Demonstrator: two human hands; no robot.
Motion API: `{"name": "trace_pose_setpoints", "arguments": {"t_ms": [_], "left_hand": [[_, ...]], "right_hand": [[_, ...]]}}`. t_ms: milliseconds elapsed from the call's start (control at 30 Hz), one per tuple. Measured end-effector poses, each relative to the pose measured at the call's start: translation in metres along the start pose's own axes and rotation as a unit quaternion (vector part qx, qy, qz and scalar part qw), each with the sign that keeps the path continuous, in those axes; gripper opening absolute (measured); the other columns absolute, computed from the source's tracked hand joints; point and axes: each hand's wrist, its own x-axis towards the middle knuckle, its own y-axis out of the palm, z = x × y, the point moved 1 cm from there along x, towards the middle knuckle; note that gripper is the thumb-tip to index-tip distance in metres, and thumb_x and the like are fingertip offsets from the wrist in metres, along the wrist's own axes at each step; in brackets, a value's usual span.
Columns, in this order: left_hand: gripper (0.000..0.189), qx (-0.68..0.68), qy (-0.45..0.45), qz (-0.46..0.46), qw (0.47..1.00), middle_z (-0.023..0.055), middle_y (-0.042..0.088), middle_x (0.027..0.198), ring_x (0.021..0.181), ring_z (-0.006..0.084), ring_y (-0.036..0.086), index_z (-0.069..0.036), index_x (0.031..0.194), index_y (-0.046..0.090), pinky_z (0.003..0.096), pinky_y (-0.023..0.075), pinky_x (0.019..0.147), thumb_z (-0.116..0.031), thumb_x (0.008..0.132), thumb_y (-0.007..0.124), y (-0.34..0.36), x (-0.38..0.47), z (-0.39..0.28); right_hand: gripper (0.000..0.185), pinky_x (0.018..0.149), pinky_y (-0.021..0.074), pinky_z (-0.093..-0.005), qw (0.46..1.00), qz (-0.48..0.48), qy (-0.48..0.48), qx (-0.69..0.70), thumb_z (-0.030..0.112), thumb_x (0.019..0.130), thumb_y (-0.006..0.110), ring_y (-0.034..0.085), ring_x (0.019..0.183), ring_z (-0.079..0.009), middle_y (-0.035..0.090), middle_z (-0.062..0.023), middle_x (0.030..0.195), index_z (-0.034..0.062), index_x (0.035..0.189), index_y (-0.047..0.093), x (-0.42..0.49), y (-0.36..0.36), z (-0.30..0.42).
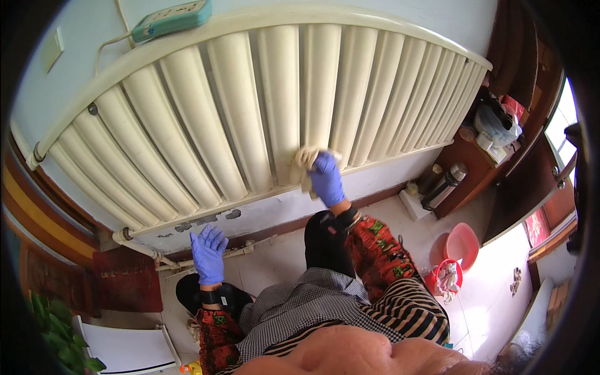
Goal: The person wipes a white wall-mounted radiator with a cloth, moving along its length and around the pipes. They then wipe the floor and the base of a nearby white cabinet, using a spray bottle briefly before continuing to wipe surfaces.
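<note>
My right hand [326,180], in a blue-violet disposable glove, is closed on a beige cloth [305,161]. The cloth lies against the lower ends of the tubes of a cream column radiator [281,93], near its bottom rail. My left hand [208,255], gloved alike, is held palm up with its fingers apart, below the radiator's lower left part and over my knee; nothing is in it.
A teal power strip [173,21] rests on the radiator's top. At right, a steel thermos [444,186] leans by a wooden cabinet [483,173]. Pink basin [461,246] and red bucket [433,283] stand on the tiles. A pipe [140,251] runs low at left; leafy plant [61,333] below.
</note>
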Motion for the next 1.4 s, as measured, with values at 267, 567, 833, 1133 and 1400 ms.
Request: {"name": "trace_pose_setpoints", "arguments": {"t_ms": [267,567,833,1133,1400], "left_hand": [[0.059,0.016,-0.045,-0.051,0.998,0.0099,0.064,0.105,0.096,0.0235,0.062,-0.004,0.121,0.056,0.0379,0.0508,0.086,-0.056,0.095,0.045,-0.049,0.020,0.019],[0.055,0.044,-0.072,-0.088,0.993,0.0102,0.063,0.104,0.096,0.0249,0.061,-0.005,0.118,0.057,0.0386,0.0504,0.087,-0.054,0.095,0.048,-0.067,0.029,0.039],[0.047,0.038,-0.081,-0.063,0.994,0.0073,0.065,0.105,0.095,0.0222,0.063,-0.008,0.117,0.060,0.0378,0.0507,0.086,-0.048,0.095,0.051,-0.088,0.033,0.044],[0.045,0.042,-0.079,-0.061,0.994,0.0073,0.066,0.107,0.096,0.0216,0.063,-0.008,0.120,0.059,0.0349,0.0501,0.085,-0.044,0.096,0.050,-0.093,0.038,0.056],[0.043,0.069,-0.086,-0.082,0.991,0.0048,0.067,0.102,0.089,0.0201,0.064,-0.010,0.120,0.059,0.0331,0.0505,0.080,-0.045,0.095,0.052,-0.093,0.040,0.061]], "right_hand": [[0.030,0.084,0.0464,-0.0379,0.963,-0.169,-0.179,-0.109,-0.004,0.069,0.064,0.057,0.098,-0.0330,0.063,-0.0159,0.100,0.0048,0.098,0.067,0.193,-0.050,0.049],[0.027,0.085,0.0476,-0.0408,0.981,-0.071,-0.124,-0.129,0.003,0.073,0.064,0.061,0.097,-0.0323,0.065,-0.0109,0.096,0.0112,0.098,0.068,0.002,0.005,-0.021],[0.035,0.085,0.0487,-0.0339,0.985,-0.156,-0.065,-0.020,-0.006,0.073,0.062,0.063,0.096,-0.0265,0.066,-0.0137,0.103,0.0018,0.107,0.065,0.137,-0.069,0.035],[0.038,0.089,0.0442,-0.0393,0.986,-0.131,0.078,-0.074,0.001,0.080,0.067,0.054,0.101,-0.0335,0.056,-0.0163,0.105,0.0042,0.116,0.056,0.037,-0.025,-0.030],[0.031,0.081,0.0521,-0.0277,0.815,-0.071,0.417,0.397,0.008,0.090,0.062,0.063,0.088,-0.0145,0.066,-0.0052,0.104,-0.0015,0.118,0.059,-0.010,-0.049,-0.017]]}}
